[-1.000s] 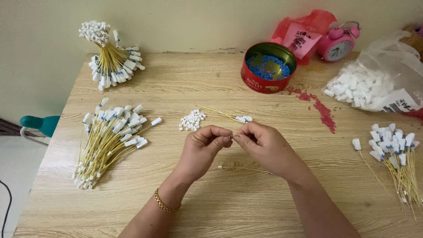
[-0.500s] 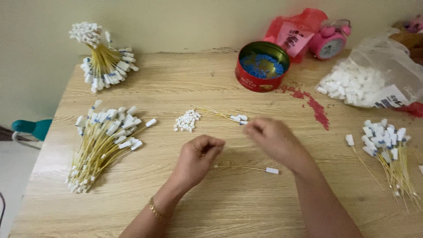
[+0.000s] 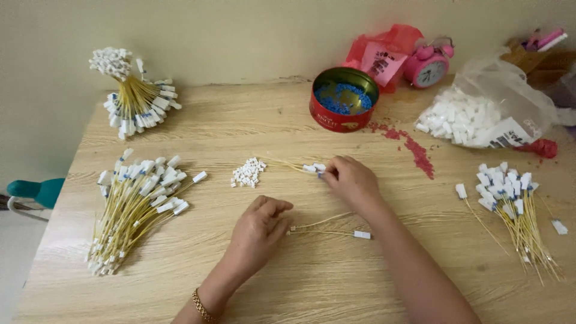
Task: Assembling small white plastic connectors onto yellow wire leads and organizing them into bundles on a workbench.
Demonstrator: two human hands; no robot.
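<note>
Right hand (image 3: 351, 180) pinched a white connector (image 3: 316, 168); left hand (image 3: 261, 231) lay loosely curled, holding nothing.
Yellow wire pair (image 3: 327, 227) lay between both hands on the surface (image 3: 312, 282), long axis left-right, touching the left fingertips.

Soft, even, diffuse lighting, moderately bright, faint short shadows under the hands, mild sheen on the clear plastic bag (image 3: 510, 102), slight overall softness, no hard glare, slight wide-angle bowing at table (image 3: 300, 288) edges
</note>
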